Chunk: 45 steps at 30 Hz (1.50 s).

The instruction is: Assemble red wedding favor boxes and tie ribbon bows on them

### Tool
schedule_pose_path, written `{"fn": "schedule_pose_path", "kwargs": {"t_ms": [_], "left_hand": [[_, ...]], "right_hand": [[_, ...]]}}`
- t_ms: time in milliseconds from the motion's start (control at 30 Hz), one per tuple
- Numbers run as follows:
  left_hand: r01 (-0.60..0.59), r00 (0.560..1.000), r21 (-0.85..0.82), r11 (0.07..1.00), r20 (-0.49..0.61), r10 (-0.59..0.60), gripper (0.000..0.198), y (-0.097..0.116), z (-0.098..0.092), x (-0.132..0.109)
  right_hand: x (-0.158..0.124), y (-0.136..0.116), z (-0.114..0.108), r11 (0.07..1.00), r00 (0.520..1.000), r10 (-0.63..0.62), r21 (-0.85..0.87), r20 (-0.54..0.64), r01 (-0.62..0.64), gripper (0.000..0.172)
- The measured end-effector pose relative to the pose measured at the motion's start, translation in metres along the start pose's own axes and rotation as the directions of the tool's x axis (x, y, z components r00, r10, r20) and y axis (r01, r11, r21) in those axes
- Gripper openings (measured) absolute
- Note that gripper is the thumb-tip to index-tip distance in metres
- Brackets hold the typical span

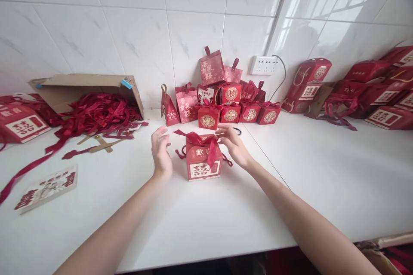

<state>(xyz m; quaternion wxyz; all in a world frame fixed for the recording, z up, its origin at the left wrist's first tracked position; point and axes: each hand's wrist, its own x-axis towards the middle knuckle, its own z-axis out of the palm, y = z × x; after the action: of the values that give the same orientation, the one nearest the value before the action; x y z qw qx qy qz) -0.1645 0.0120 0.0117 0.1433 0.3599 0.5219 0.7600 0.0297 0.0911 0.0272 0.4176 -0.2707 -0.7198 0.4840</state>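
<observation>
A red gift box (pixel 204 161) with a white label and dark characters stands upright on the white table, between my two hands. A red ribbon bow (pixel 200 138) is tied on its top, and dark red cord loops stick out at both sides. My left hand (pixel 161 151) is raised just left of the box, fingers curved and apart, with nothing in it. On the right, my right hand (pixel 234 145) is open beside the bow, its fingertips near the ribbon's right side; whether they touch it cannot be made out.
Small red boxes (pixel 229 114) stand against the tiled wall. At left are a cardboard box (pixel 93 80) spilling red ribbons (pixel 97 114) and a flat printed card (pixel 48 187). Larger red boxes (pixel 380 94) are stacked at right. The table's front edge (pixel 206 258) is near.
</observation>
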Motion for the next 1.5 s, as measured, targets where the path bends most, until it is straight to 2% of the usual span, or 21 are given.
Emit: {"fn": "schedule_pose_path", "kwargs": {"t_ms": [67, 133, 267, 367, 433, 500, 533, 633, 667, 733, 767, 800, 833, 933, 967, 1033, 1100, 1167, 1367, 1433, 1500], "left_hand": [[-0.096, 0.984, 0.082, 0.992, 0.156, 0.082, 0.034, 0.007, -0.001, -0.001], [-0.086, 0.956, 0.148, 0.985, 0.292, 0.039, 0.034, 0.013, 0.001, -0.004], [-0.038, 0.935, 0.18, 0.983, 0.354, -0.028, 0.021, 0.016, 0.007, -0.012], [-0.211, 0.929, 0.17, 0.962, 0.342, 0.143, 0.013, 0.013, 0.006, -0.014], [-0.364, 0.895, 0.182, 0.913, 0.339, 0.289, 0.008, 0.013, 0.003, -0.013], [-0.542, 0.809, 0.17, 0.823, 0.371, 0.456, 0.002, 0.016, 0.0, -0.012], [-0.643, 0.732, 0.142, 0.753, 0.402, 0.55, 0.003, 0.018, -0.001, -0.012], [-0.871, 0.428, -0.002, 0.491, 0.487, 0.761, 0.017, 0.025, -0.001, -0.014], [-0.902, 0.352, -0.043, 0.429, 0.501, 0.79, 0.02, 0.027, 0.0, -0.016], [-0.906, 0.294, -0.112, 0.408, 0.528, 0.797, 0.016, 0.03, 0.001, -0.02], [-0.885, 0.306, -0.148, 0.441, 0.527, 0.793, 0.011, 0.03, 0.002, -0.022], [-0.847, 0.355, -0.181, 0.5, 0.507, 0.785, 0.013, 0.029, 0.002, -0.024], [-0.791, 0.437, -0.21, 0.575, 0.463, 0.771, 0.022, 0.028, 0.002, -0.025], [-0.567, 0.76, -0.222, 0.793, 0.231, 0.608, 0.035, 0.022, 0.003, -0.022], [-0.488, 0.837, -0.18, 0.854, 0.182, 0.517, 0.031, 0.021, 0.004, -0.02], [-0.345, 0.921, -0.045, 0.938, 0.179, 0.347, 0.022, 0.019, 0.004, -0.014], [-0.252, 0.939, 0.068, 0.965, 0.258, 0.227, 0.018, 0.019, 0.003, -0.009], [-0.252, 0.91, 0.076, 0.965, 0.357, 0.209, 0.021, 0.018, 0.001, -0.007], [-0.452, 0.776, 0.098, 0.886, 0.534, 0.337, 0.045, 0.018, -0.007, -0.013], [-0.535, 0.722, 0.107, 0.838, 0.573, 0.388, 0.048, 0.019, -0.008, -0.014], [-0.549, 0.711, 0.078, 0.832, 0.566, 0.417, 0.051, 0.02, -0.008, -0.015]], "right_hand": [[0.001, -0.003, 0.0, 0.999, 0.985, -0.033, -0.043, -0.168, 0.026, 0.026], [-0.002, -0.009, 0.001, 0.985, 0.975, -0.099, -0.161, -0.198, 0.067, 0.024], [-0.012, -0.021, 0.006, 0.858, 0.953, -0.3, -0.428, 0.034, 0.285, 0.024], [-0.015, -0.024, 0.01, 0.757, 0.908, -0.382, -0.506, 0.172, 0.414, 0.024], [-0.015, -0.022, 0.01, 0.723, 0.885, -0.42, -0.515, 0.2, 0.46, 0.015], [-0.013, -0.019, 0.009, 0.687, 0.85, -0.48, -0.51, 0.216, 0.517, 0.006], [-0.013, -0.017, 0.008, 0.659, 0.824, -0.521, -0.51, 0.22, 0.553, 0.003], [-0.01, -0.012, 0.008, 0.545, 0.732, -0.65, -0.546, 0.205, 0.637, 0.009], [-0.01, -0.011, 0.008, 0.507, 0.705, -0.681, -0.569, 0.197, 0.648, 0.013], [-0.009, -0.011, 0.008, 0.436, 0.654, -0.732, -0.607, 0.191, 0.665, 0.02], [-0.009, -0.011, 0.008, 0.408, 0.629, -0.752, -0.611, 0.195, 0.678, 0.022], [-0.009, -0.012, 0.007, 0.387, 0.603, -0.771, -0.601, 0.206, 0.699, 0.024], [-0.01, -0.012, 0.007, 0.372, 0.576, -0.787, -0.574, 0.222, 0.729, 0.026], [-0.011, -0.014, 0.004, 0.375, 0.516, -0.82, -0.447, 0.247, 0.812, 0.028], [-0.011, -0.015, 0.003, 0.388, 0.511, -0.827, -0.42, 0.234, 0.82, 0.028], [-0.012, -0.017, 0.002, 0.429, 0.536, -0.827, -0.423, 0.171, 0.798, 0.026], [-0.013, -0.02, 0.003, 0.464, 0.572, -0.812, -0.466, 0.117, 0.753, 0.021], [-0.015, -0.022, 0.007, 0.473, 0.599, -0.793, -0.503, 0.115, 0.723, 0.012], [-0.021, -0.024, 0.026, 0.424, 0.612, -0.723, -0.495, 0.319, 0.759, 0.042], [-0.023, -0.023, 0.031, 0.427, 0.622, -0.714, -0.503, 0.322, 0.751, 0.035], [-0.024, -0.022, 0.034, 0.439, 0.636, -0.714, -0.52, 0.292, 0.732, 0.019]]}}
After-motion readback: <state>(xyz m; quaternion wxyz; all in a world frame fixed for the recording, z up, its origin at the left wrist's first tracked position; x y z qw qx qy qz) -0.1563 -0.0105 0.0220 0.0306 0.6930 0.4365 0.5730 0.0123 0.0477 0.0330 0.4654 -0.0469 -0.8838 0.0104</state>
